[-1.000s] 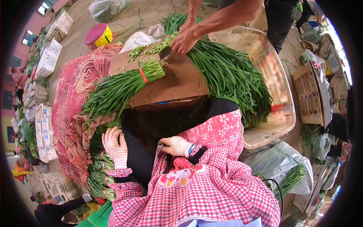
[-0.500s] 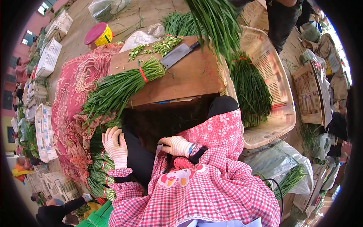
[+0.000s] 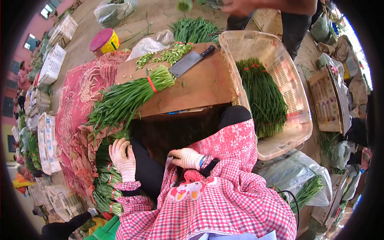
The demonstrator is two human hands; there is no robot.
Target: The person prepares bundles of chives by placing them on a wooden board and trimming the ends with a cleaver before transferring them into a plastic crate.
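Note:
My left hand (image 3: 123, 158), in a striped glove with bare fingertips, rests on my dark-trousered leg with nothing in it, fingers loosely spread. Gloved alike, my right hand (image 3: 186, 158) lies on my lap with bent fingers beside a pale strip of cloth edge; whether it grips this is unclear. A red-banded green bunch (image 3: 132, 91) lies on the brown board (image 3: 200, 88). To its right is a cleaver (image 3: 188, 63) with a black handle, near cut stem ends (image 3: 176, 53). Banded bunches (image 3: 107, 182) are stacked left of my leg.
A plastic crate (image 3: 286, 138) on the right holds a banded green bunch (image 3: 262, 98). Beyond the board lie loose greens (image 3: 194, 30). A co-worker's blurred arm (image 3: 276, 5) is at the top. Patterned red cloth (image 3: 80, 92) covers the left side; a round tub (image 3: 105, 41) stands behind.
The co-worker's hands have left the board, and the large bunch has been lifted off it, uncovering the cleaver and crate edge. My hands have stayed nearly still.

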